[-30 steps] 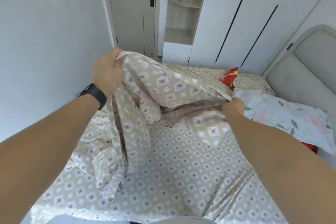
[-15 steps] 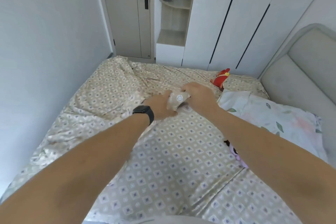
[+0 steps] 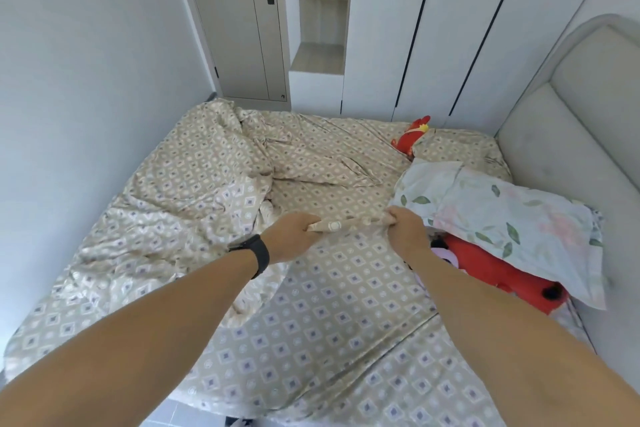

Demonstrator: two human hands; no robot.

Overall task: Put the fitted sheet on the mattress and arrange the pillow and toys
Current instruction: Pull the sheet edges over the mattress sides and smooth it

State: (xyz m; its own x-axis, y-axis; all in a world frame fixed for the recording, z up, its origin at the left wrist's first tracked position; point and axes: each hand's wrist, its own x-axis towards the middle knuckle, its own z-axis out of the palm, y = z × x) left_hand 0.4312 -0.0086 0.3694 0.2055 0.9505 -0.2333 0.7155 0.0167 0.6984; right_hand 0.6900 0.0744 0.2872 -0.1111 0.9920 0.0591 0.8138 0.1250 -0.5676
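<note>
Drawn apart since half a second ago — left hand [image 3: 289,234] and right hand [image 3: 408,230], then nearly touching, now separated along a rolled fold of the fitted sheet [image 3: 207,191]. Each fist curled tight round one end of that fold. Spread rumpled over the mattress, bunched toward the far left. Lying at right against the headboard [image 3: 568,121] — floral pillow [image 3: 502,218], over a red plush toy [image 3: 491,270]. Tucked at far right, a smaller red toy [image 3: 412,135].
</note>
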